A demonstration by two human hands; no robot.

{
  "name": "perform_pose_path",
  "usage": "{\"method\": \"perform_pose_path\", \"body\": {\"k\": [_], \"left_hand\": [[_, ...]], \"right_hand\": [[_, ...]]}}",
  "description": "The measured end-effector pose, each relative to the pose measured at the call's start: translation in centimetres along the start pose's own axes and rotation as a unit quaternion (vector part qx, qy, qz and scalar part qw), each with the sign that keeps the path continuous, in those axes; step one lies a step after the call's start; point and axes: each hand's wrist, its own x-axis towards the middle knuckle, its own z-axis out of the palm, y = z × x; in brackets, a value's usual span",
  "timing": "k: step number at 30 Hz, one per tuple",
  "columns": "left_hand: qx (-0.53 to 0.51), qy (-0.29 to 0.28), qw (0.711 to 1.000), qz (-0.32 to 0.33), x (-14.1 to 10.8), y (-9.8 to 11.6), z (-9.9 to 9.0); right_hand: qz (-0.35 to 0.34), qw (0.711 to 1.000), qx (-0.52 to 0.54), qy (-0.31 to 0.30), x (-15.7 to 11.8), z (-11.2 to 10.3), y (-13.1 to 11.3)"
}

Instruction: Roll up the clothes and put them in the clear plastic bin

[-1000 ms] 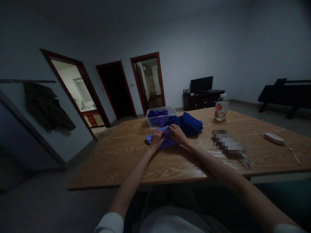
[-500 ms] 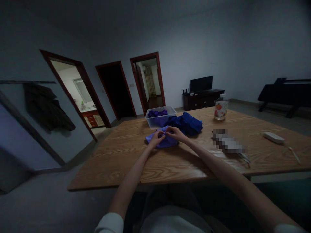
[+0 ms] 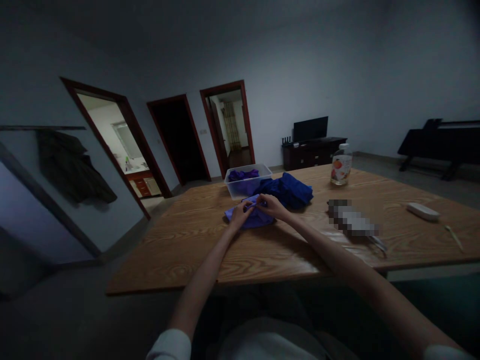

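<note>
A light purple cloth (image 3: pixel 259 220) lies in a loose bundle on the table in front of me. My left hand (image 3: pixel 241 214) pinches a raised part of it from the left. From the right, my right hand (image 3: pixel 270 205) has its fingers closed on the same cloth, with the fingertips of both hands nearly meeting. Just behind my right hand sits a heap of dark blue cloth (image 3: pixel 294 191). Past my hands stands a clear plastic box (image 3: pixel 240 189) with darker purple cloth (image 3: pixel 244 175) inside. The exact fold between my fingertips is too small to make out.
The wooden table (image 3: pixel 168 255) spreads around my arms. A labelled bottle (image 3: pixel 340 166) stands toward its far right edge. Right of my forearm lie a blurred-out item (image 3: pixel 352 220), a white oblong case (image 3: pixel 423 211) and a thin pale stick (image 3: pixel 454 238).
My fingertips have shifted slightly on the light purple cloth, with my left fingers a little more extended. The cloth, box and bottle stay in place.
</note>
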Motion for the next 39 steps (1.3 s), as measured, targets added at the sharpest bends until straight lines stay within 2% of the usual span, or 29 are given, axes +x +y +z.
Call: {"method": "perform_pose_path", "body": {"k": [2, 5, 9, 17, 21, 24, 26, 29, 31, 35, 39], "left_hand": [[0.045, 0.011, 0.999, 0.006, -0.2, 0.2, 0.0], [0.033, 0.001, 0.999, 0.008, -0.3, 0.1, 0.2], [-0.032, -0.055, 0.998, -0.010, 0.1, -0.6, 0.4], [-0.086, -0.047, 0.995, -0.035, 0.6, -0.6, 0.0], [-0.071, -0.032, 0.997, -0.009, 0.5, 0.0, 0.2], [-0.033, 0.004, 0.999, 0.012, 0.2, 0.7, 0.2], [0.042, 0.024, 0.998, 0.043, 0.0, 1.2, -0.1], [0.170, 0.029, 0.980, 0.096, -0.3, 1.7, -0.7], [0.213, 0.026, 0.971, 0.109, -0.5, 1.9, -0.9], [0.215, 0.009, 0.971, 0.103, -0.7, 1.9, -0.9], [0.160, 0.011, 0.984, 0.071, -0.8, 1.8, -0.7]], "right_hand": [[-0.019, 0.998, -0.061, -0.002, -0.1, 0.2, 0.3], [-0.056, 0.991, -0.120, -0.018, -0.2, 0.5, 0.4], [-0.081, 0.985, -0.149, -0.024, -0.4, 0.5, -0.4], [-0.127, 0.976, -0.178, 0.010, -0.3, 0.7, -0.9], [-0.087, 0.989, -0.117, 0.031, -0.4, 0.6, -0.5], [-0.042, 0.997, -0.050, 0.031, -0.4, 0.6, -0.2], [-0.020, 1.000, -0.012, 0.014, -0.4, 0.6, -0.2], [0.011, 0.999, 0.034, -0.017, -0.3, 0.6, 0.0], [0.026, 0.997, 0.062, -0.035, -0.1, 0.5, 0.3], [0.047, 0.991, 0.109, -0.059, 0.2, 0.1, 0.9], [0.060, 0.987, 0.134, -0.068, 0.4, -0.4, 1.2]]}}
